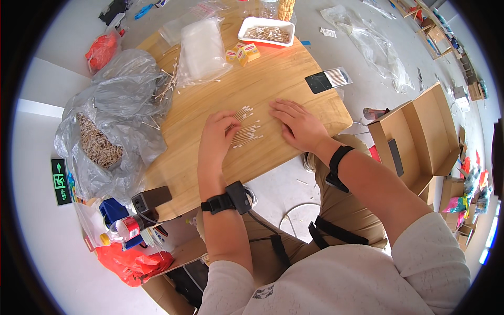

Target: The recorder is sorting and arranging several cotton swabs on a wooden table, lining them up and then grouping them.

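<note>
Loose cotton swabs (248, 137) lie spread in small groups on the wooden table (286, 79), their white tips pointing right. My left hand (219, 131) is closed at their left ends, its bent fingers pinched on some of the swabs; the fingertips partly hide the sticks. To the right of the swabs, my right hand (300, 125) rests palm down on the wood with its fingers stretched out and nothing in them. Both wrists wear black straps, and the left one carries a small black box (239, 197).
A grey plastic bag (113, 79) full of swabs covers the table's left side. Clear bags (202, 50), small yellow boxes (243, 53) and a white tray (243, 32) of swabs stand at the back. A swab pack (317, 82) lies far right; an open carton (415, 139) stands beyond.
</note>
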`<state>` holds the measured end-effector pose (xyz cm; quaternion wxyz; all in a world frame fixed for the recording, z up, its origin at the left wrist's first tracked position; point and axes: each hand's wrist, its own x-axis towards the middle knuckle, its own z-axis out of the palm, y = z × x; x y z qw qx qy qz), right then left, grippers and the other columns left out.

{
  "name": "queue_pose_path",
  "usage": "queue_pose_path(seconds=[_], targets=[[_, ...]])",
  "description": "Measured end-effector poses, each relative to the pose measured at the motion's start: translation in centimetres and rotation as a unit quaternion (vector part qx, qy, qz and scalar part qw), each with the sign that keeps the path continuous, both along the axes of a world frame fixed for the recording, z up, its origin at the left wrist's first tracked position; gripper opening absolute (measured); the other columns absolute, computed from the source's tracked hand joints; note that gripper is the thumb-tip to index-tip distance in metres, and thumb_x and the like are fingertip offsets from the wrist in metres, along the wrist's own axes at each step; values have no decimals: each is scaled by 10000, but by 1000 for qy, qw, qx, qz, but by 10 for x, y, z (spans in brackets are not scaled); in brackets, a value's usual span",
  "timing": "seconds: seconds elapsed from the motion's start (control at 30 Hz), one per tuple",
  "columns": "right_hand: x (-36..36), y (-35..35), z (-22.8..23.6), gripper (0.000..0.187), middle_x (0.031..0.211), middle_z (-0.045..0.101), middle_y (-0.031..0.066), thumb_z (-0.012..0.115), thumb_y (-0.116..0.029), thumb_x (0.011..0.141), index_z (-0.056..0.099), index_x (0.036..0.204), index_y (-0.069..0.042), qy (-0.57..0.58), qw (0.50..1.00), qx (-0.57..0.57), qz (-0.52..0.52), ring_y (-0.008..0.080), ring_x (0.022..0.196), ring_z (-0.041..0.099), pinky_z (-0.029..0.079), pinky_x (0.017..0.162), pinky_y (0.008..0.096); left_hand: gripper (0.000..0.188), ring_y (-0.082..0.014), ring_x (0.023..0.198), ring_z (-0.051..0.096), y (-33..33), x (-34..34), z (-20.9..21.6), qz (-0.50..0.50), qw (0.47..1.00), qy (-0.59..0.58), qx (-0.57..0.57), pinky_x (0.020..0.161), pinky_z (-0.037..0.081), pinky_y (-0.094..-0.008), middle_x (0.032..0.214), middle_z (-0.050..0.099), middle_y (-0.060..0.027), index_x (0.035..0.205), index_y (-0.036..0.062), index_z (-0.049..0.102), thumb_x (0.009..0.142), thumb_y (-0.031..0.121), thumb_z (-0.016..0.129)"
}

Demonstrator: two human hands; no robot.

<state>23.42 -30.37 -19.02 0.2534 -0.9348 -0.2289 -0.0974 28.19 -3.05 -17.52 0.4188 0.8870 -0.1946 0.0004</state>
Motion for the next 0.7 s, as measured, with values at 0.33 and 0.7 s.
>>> queue_pose_path(seconds=[0.33, 0.7], targets=[[-1, 0, 2, 453, 1505, 554, 83, 613, -78, 882, 610, 1335, -83, 2, 1000, 3, 1, 283, 1438, 474, 386, 1215, 435, 129, -316, 1193, 607, 2, -1, 6, -9, 999, 41, 5, 926, 597, -375, 1265, 686, -96, 948, 39, 762, 824, 16, 790], [0, 0, 1, 454, 1510, 547, 83, 612, -75, 883, 606, 1337, -84, 6, 1000, 4, 2, 287, 1443, 466, 381, 1218, 435, 95, -309, 1202, 607, 2, -2, 6, -14, 999, 15, 37, 908, 600, -365, 1283, 682, -90, 926, 30, 749, 838, 29, 784]])
